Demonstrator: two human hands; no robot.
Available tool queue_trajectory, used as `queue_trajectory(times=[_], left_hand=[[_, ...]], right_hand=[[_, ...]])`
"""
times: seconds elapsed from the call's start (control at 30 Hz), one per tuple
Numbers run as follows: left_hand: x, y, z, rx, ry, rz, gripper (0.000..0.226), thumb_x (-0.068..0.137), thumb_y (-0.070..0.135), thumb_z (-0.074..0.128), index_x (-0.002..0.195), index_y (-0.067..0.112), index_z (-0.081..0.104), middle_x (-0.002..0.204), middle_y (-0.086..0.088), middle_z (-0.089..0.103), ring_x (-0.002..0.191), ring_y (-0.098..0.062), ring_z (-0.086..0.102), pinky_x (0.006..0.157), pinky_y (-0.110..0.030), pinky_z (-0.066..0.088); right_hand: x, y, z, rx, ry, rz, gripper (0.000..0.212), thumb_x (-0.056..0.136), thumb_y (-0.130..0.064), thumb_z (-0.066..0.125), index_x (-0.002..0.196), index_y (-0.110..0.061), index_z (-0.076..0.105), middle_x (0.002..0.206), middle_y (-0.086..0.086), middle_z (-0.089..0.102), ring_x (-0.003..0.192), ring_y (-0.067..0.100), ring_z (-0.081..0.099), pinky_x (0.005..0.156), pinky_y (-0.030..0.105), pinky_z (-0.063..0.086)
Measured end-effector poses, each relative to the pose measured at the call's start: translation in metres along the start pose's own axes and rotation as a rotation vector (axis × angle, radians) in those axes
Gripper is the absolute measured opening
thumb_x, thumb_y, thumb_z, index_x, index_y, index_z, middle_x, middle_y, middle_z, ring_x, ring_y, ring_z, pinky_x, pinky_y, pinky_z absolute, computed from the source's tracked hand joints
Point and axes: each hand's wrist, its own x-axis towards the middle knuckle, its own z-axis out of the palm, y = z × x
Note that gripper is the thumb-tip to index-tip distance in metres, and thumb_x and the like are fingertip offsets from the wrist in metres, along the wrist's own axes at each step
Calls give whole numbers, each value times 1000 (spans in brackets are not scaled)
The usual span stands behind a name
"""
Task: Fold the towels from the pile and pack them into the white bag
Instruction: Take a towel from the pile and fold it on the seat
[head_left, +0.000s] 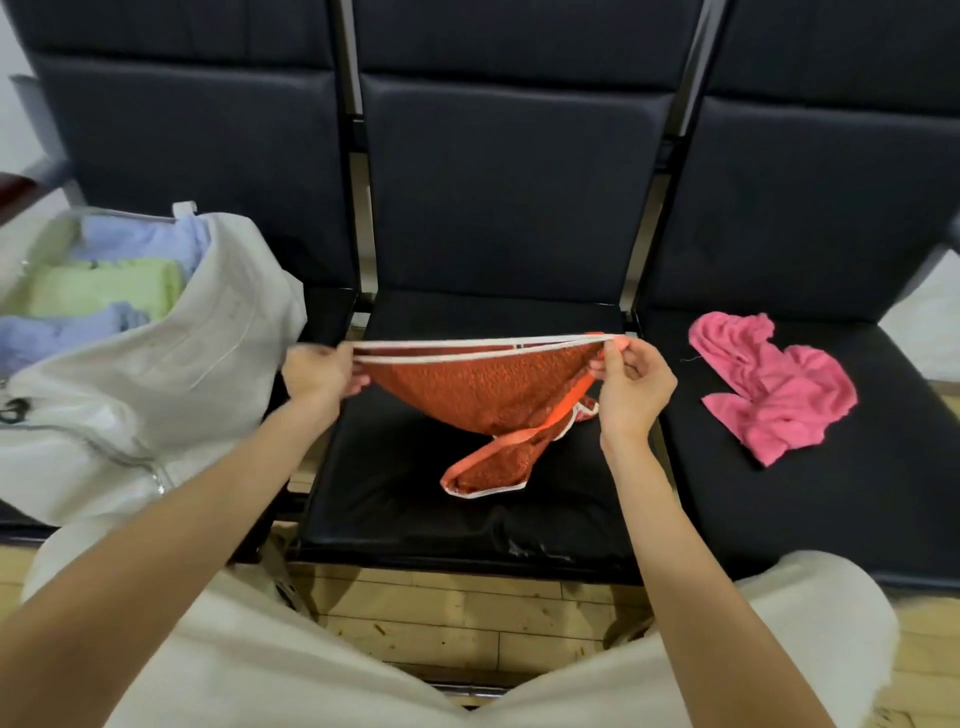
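Observation:
An orange-red towel with white edging hangs stretched above the middle black seat. My left hand pinches its two left corners and my right hand pinches the right corners. The towel sags in the middle and its lower end touches the seat. A crumpled pink towel lies on the right seat. The white bag stands open on the left seat, with folded blue and green towels inside.
The three black seats have tall dark backrests behind them. Wooden floor shows below the seat fronts. My knees in light trousers fill the bottom of the view.

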Motion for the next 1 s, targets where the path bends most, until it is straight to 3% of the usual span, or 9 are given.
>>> queue_trajectory(times=[0.13, 0.27, 0.37, 0.47, 0.53, 0.63, 0.8, 0.9, 1.0], left_hand=[[-16, 94, -11, -77, 110, 414, 23, 92, 21, 51, 70, 16, 57, 61, -4, 64, 49, -8, 62, 59, -26, 54], [-24, 158, -28, -149, 225, 629, 21, 84, 28, 51, 77, 12, 63, 53, 0, 64, 50, -9, 63, 71, -31, 56], [-22, 184, -42, -102, 262, 682, 23, 83, 27, 52, 78, 9, 65, 53, 1, 63, 52, -10, 64, 74, -31, 56], [-13, 188, -64, 334, 133, 718, 24, 80, 22, 54, 68, 5, 67, 55, -7, 65, 57, -19, 65, 72, -33, 56], [-10, 184, -76, 567, 113, 753, 23, 77, 21, 57, 63, 6, 67, 55, -7, 64, 60, -23, 63, 63, -33, 51], [-14, 178, -80, 502, 218, 841, 16, 79, 22, 59, 69, 10, 61, 63, 0, 61, 65, -19, 55, 64, -29, 40], [-10, 169, -80, 398, 197, 810, 17, 79, 22, 60, 67, 10, 59, 64, -3, 63, 59, -18, 56, 63, -30, 46], [-10, 168, -78, 421, 40, 764, 13, 77, 17, 62, 67, 10, 61, 56, -3, 65, 42, -9, 59, 64, -23, 54], [-7, 171, -78, 206, 125, 719, 6, 72, 14, 63, 69, 8, 64, 55, -3, 63, 47, -10, 62, 61, -16, 51]], right_hand=[[13, -26, 4, 10, 17, -51, 6, 90, -9, 61, 94, -11, 66, 77, 1, 65, 61, 5, 62, 65, 23, 54], [26, -62, 17, 28, 3, -151, 6, 90, -10, 61, 91, -13, 65, 80, 4, 67, 65, 10, 64, 66, 27, 55], [36, -85, 26, -22, -24, -242, 5, 91, -11, 60, 91, -13, 65, 80, 5, 67, 68, 14, 65, 66, 29, 56], [48, -94, 29, -161, -83, -201, 7, 90, -12, 60, 86, -14, 65, 75, 5, 67, 65, 17, 66, 72, 40, 58], [50, -97, 29, -225, -105, -187, 8, 90, -12, 60, 84, -12, 65, 74, 8, 67, 61, 15, 64, 75, 36, 57], [46, -101, 28, -214, -81, -273, 8, 93, -12, 58, 86, -13, 62, 82, 12, 67, 64, 14, 62, 61, 11, 49], [41, -103, 31, -239, -86, -286, 6, 94, -15, 56, 90, -14, 60, 83, 10, 66, 71, 21, 65, 69, 28, 53], [43, -101, 31, -225, -60, -266, 6, 94, -14, 56, 91, -13, 60, 82, 8, 65, 74, 23, 66, 73, 35, 55], [42, -100, 29, -230, -72, -247, 7, 94, -13, 56, 92, -10, 61, 78, 4, 63, 66, 14, 62, 66, 14, 50]])
